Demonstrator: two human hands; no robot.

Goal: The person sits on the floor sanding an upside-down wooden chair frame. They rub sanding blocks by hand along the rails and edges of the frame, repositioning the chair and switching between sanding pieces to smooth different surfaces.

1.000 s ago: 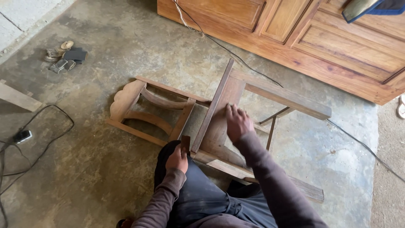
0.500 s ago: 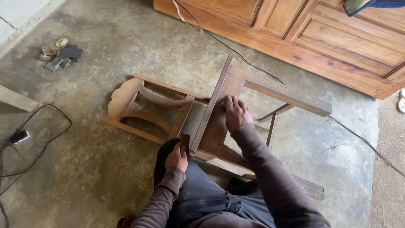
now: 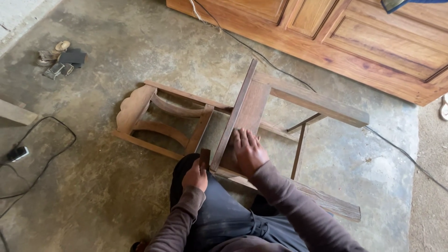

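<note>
A wooden chair (image 3: pixel 186 116) lies on its back on the concrete floor, its seat board (image 3: pixel 249 109) standing up on edge. My right hand (image 3: pixel 249 151) rests flat, fingers spread, on the lower part of the seat board. My left hand (image 3: pixel 196 173) grips a small dark piece, perhaps sandpaper (image 3: pixel 204 157), held against the seat's edge near the chair frame. My knees are under both arms.
A large panelled wooden door (image 3: pixel 354 42) lies along the top. A thin cable (image 3: pixel 261 56) runs across the floor past the chair. A black cord with a plug (image 3: pixel 18 153) is at the left. Small tools and a dark block (image 3: pixel 60 58) lie top left.
My right hand has slid down the seat board toward me. The view has shifted slightly; the left hand stays at the seat's edge.
</note>
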